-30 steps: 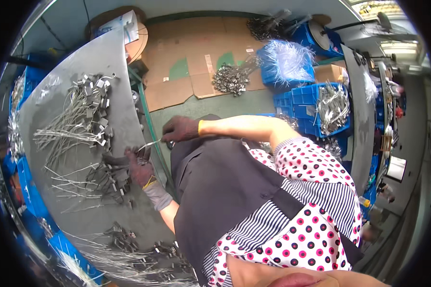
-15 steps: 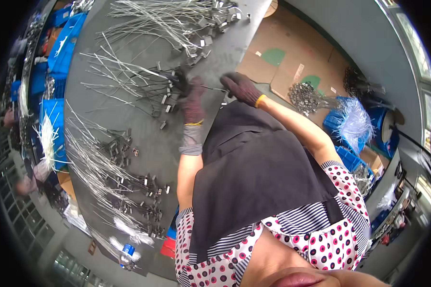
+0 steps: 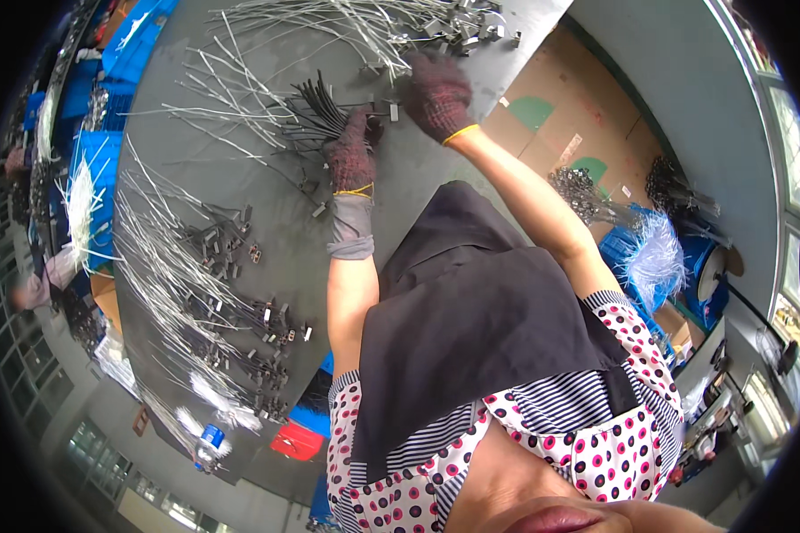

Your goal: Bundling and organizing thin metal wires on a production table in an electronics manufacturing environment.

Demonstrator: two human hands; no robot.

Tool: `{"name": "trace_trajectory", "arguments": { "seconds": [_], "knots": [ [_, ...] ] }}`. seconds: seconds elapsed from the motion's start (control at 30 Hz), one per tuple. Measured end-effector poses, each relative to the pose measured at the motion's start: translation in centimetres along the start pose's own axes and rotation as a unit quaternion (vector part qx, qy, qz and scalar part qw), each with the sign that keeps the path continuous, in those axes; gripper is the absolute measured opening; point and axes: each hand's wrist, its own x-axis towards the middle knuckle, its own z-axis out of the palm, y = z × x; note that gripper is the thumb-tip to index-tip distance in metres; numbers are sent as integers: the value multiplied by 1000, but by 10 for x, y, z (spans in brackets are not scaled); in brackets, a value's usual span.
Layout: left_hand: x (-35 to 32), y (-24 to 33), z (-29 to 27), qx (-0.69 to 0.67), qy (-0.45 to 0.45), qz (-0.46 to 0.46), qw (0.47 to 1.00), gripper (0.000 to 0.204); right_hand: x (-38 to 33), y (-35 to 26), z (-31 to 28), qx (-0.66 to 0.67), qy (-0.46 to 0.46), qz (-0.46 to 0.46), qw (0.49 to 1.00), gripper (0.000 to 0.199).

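Left hand (image 3: 351, 155): a dark red and grey glove is worn; the fingers are curled in and closed around a bunch of black wires. The hand is pointed up the table, and the wrist is kept nearly straight.
Black wires (image 3: 318, 111): the bunch is gripped in the left hand; its loose ends are spread like a fan, up and to the left of the glove.
Left arm (image 3: 354, 298): it is stretched almost straight up from the body, and the wrist is covered by a grey sleeve (image 3: 353, 229).
Right hand (image 3: 437, 96): a glove of the same kind is worn. The hand is reached out farther than the left one, just beside the top pile. It is blurred, so it cannot be told whether the fingers are open or closed.
Right arm (image 3: 529, 200): it is slanted up and to the left, from the shoulder to the table.
Top pile (image 3: 351, 31): pale wires are heaped at the far end, with small dark parts at their right ends.
Middle pile (image 3: 231, 107): pale wires are spread to the left of the black bunch.
Near pile (image 3: 173, 266): many pale wires are laid along the left edge, with small dark blocks (image 3: 231, 244) beside them.
Table (image 3: 404, 164): all three piles are held on its grey top.
Blue crate (image 3: 102, 200): it is placed past the table's left edge.
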Motion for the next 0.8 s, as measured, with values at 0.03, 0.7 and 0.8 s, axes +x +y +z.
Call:
{"name": "trace_trajectory", "arguments": {
  "seconds": [0.03,0.7,0.8],
  "knots": [
    [4,0,-5,7,20,9,1000,50,4,7,1,-54,85,-65,993,39],
    [-23,80,26,-507,-33,-388,768,33,-16,75,7,97,-111,1,989,35],
    [-37,79,47,-450,-40,-129,883,26,-22,80,-5,184,-94,36,978,38]
  ]
}}
